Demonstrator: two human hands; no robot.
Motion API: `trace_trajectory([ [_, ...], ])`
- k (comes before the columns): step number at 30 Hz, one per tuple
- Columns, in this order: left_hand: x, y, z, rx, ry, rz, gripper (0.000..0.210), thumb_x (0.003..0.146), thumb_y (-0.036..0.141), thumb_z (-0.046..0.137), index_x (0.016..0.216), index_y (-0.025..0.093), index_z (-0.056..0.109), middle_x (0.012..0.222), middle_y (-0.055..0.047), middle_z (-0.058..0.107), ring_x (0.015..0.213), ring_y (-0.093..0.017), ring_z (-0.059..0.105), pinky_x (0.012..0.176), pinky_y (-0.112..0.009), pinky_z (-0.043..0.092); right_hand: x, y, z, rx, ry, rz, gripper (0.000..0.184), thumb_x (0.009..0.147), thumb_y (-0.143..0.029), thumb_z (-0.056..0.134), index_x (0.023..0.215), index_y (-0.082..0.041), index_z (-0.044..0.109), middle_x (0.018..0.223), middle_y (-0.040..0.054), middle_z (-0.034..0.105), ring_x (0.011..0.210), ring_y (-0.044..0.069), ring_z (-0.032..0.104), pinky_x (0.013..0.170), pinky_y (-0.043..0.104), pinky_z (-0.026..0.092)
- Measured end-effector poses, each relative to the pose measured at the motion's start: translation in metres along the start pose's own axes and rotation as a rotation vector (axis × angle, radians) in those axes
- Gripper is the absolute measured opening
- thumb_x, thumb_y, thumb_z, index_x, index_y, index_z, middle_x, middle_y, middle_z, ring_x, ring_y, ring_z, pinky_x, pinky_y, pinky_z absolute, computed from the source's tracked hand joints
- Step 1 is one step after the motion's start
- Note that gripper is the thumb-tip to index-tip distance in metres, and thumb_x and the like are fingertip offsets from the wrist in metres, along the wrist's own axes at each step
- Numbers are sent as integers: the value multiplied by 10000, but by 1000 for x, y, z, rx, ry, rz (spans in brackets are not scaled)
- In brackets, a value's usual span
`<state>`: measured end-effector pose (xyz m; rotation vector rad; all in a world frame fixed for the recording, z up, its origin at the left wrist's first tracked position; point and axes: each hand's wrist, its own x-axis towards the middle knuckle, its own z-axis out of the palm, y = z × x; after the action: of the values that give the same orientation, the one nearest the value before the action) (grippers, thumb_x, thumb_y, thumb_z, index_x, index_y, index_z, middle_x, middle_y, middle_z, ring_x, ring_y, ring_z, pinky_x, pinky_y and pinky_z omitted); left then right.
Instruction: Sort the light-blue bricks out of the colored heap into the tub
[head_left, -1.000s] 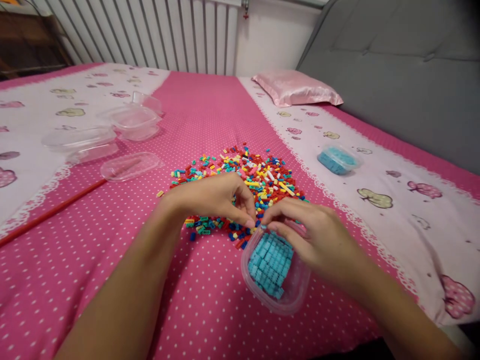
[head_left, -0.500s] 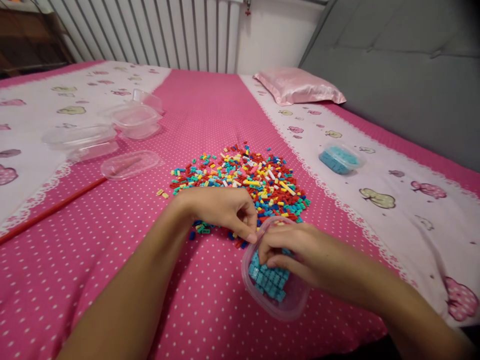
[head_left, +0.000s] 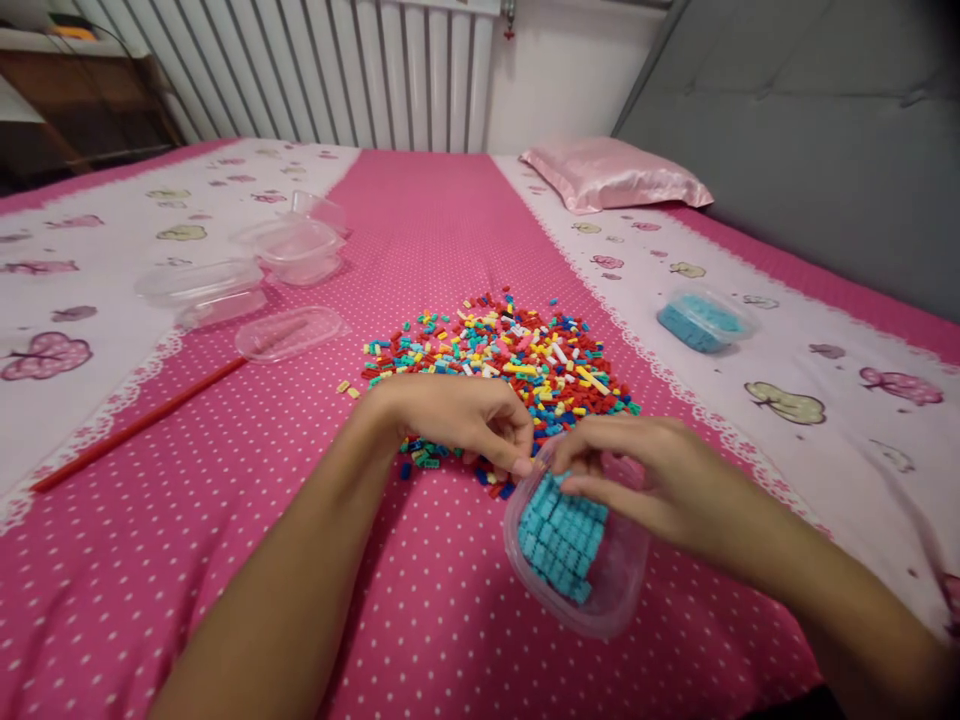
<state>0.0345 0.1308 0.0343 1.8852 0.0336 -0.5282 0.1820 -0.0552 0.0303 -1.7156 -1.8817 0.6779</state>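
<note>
Toward the near edge of the bed (head_left: pixel 424 220), right of its middle, a see-through tub (head_left: pixel 619 590) with a rounded rim stands open at a slant; whether its base rests on the cloth I cannot tell. Glossy blue bricks (head_left: pixel 562 535) fill its left part in close, straight rows; its right part shows smooth, bare plastic, with room between the rows and the wall. The left hand (head_left: pixel 465 415) pinches the far rim between thumb and forefinger, its other fingers curled; the right hand (head_left: pixel 634 470) reaches over the far right rim, thumb and fingers bent just above the rows, and I cannot tell whether they grip a brick.

Just beyond both hands, around the middle of the bed, spreads a loose brick pile (head_left: pixel 525 360), hard little oblongs in red, yellow, green, blue and white, its border ragged; from there a broad band of dotted pink cloth runs flat to the far edge, where a ribbed white radiator (head_left: pixel 360 70) stands. Along the right edge rises a padded grey headboard (head_left: pixel 810 130); a satiny pink pillow (head_left: pixel 611 175) lies by the far right corner; nearer, on the pale printed strip, sits a second tub (head_left: pixel 697 322) full of blue pieces. Toward the left edge, well apart from the hands, lie thin see-through containers (head_left: pixel 300 245), a flat oval lid (head_left: pixel 300 330) and a slim red stick (head_left: pixel 142 425), slanting toward the near left corner.
</note>
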Motion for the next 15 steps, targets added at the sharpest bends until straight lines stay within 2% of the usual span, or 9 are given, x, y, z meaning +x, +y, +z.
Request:
trace_trajectory([
  [2,0,2,2,-47,-28,-29,207,877,360,660,802,170,626,709,-12,700,615,-99,589,521,-186,430,-1,4,-4,-27,43,25,61,920,-219,653,937,-237,708,912,-8,738,849,136,677,767,253,495],
  [6,-1,7,3,-99,-24,-17,153,884,310,649,818,180,602,698,-1,684,546,-79,539,449,-181,375,-2,6,-6,-32,8,-11,48,919,-212,667,919,-225,713,948,-1,738,898,140,678,811,265,492],
  [9,-3,8,2,-104,-6,-21,170,872,334,666,815,184,612,697,3,678,530,-80,531,403,-180,343,3,-1,-6,12,6,-26,56,904,-177,687,897,-222,719,941,-23,756,912,120,690,828,244,489],
  [12,-9,6,-3,-70,25,2,196,882,370,658,816,187,632,662,15,647,514,-73,505,403,-178,332,17,-11,-9,6,-72,-56,95,892,-141,693,883,-225,735,925,-50,773,886,96,704,806,215,484],
  [15,-17,2,-8,-76,71,3,210,850,380,701,782,189,647,631,24,627,493,-66,482,395,-176,307,32,-21,-13,-91,-189,-164,94,888,-157,703,842,-231,739,869,-68,766,814,86,698,739,207,470],
])
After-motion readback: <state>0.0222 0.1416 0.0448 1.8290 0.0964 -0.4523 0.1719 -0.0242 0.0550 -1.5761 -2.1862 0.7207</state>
